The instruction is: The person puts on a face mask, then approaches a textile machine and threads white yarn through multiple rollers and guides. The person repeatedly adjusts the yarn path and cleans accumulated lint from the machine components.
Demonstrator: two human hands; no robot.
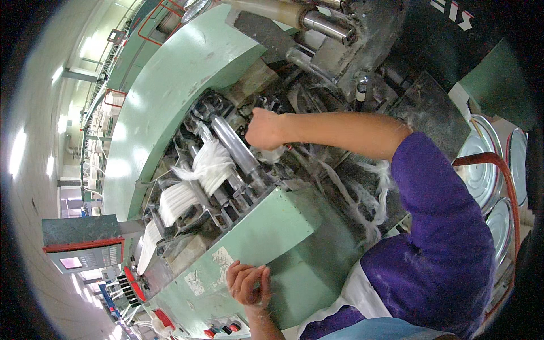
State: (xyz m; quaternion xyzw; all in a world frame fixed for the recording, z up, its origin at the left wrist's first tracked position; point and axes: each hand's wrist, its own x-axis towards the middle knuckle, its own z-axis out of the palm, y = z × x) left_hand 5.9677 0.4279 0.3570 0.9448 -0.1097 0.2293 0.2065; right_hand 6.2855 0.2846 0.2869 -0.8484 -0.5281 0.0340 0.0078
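My right hand (265, 129) reaches across into the open machine, just right of a shiny steel roller (233, 144). It is closed like a fist, knuckles up; whatever its fingers hold, if anything, is hidden. Left of the roller, bands of white fibre sliver (211, 169) run through the rollers, loose and bunched near the top. A wider white fibre band (177, 203) lies further down. Low in the view, my left hand (248, 285) hovers by the pale green front panel (258, 238). Its fingers are loosely curled in, with nothing seen in them.
A curved green cover (170, 73) stands raised at the left. Loose fibre strands (371, 209) hang over the dark area below my right arm. A control box with a screen (85, 252) juts out at left. Push buttons (222, 328) sit at the bottom; a red rail (501, 170) bends at right.
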